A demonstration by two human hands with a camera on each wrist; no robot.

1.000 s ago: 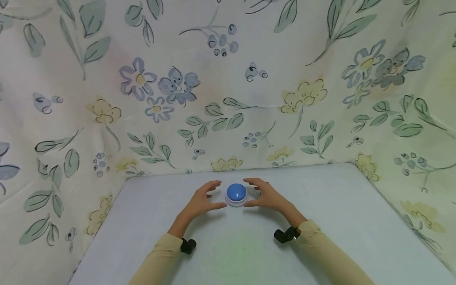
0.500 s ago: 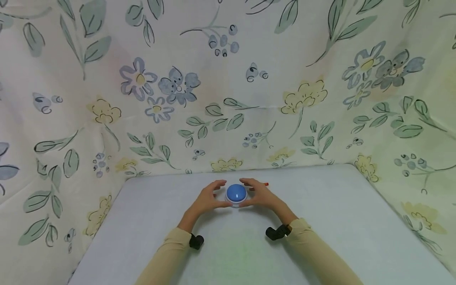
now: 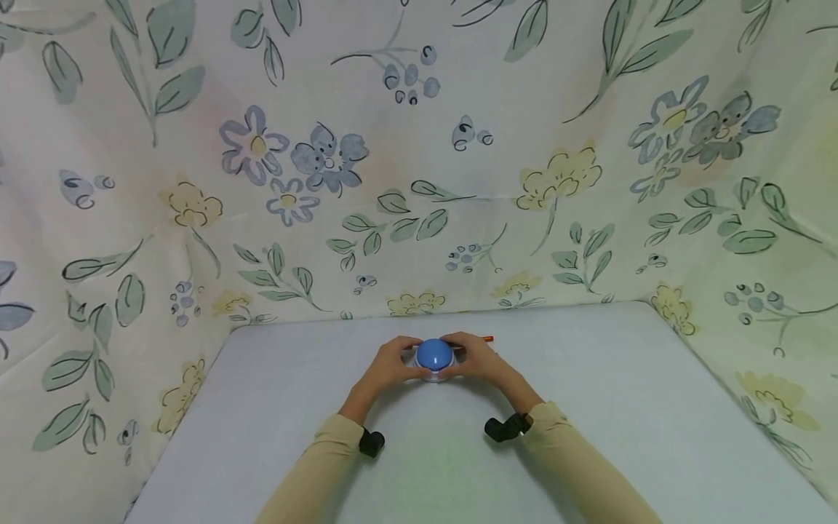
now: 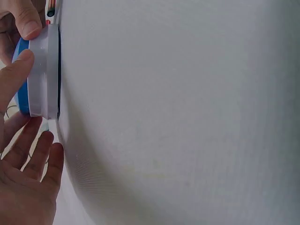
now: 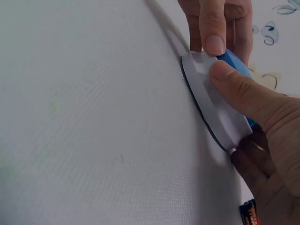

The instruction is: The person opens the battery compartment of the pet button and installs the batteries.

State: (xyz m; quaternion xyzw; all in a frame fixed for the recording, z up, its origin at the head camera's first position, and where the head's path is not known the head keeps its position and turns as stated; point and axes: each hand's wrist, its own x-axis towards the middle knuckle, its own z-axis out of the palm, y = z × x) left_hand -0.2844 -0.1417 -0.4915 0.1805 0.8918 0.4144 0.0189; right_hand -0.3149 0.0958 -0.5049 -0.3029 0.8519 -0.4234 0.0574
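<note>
A round push button with a blue dome and white base stands on the table, held between both hands. My left hand curls round its left side, thumb across the near rim and fingers behind. From the right, my right hand grips it the same way. In the left wrist view the left thumb lies on the edge where the blue dome meets the white base. In the right wrist view the right thumb presses the white base, with the other thumb beside it.
A white table spreads under the forearms, its far edge close behind the button. Just behind the right hand lies a thin pen-like stick with a red end. A floral cloth hangs at the back and sides.
Both hands have moved inward from either side of the push button and taken hold of it. The red-ended stick behind the right hand has come into sight. The button stays about where it was.
</note>
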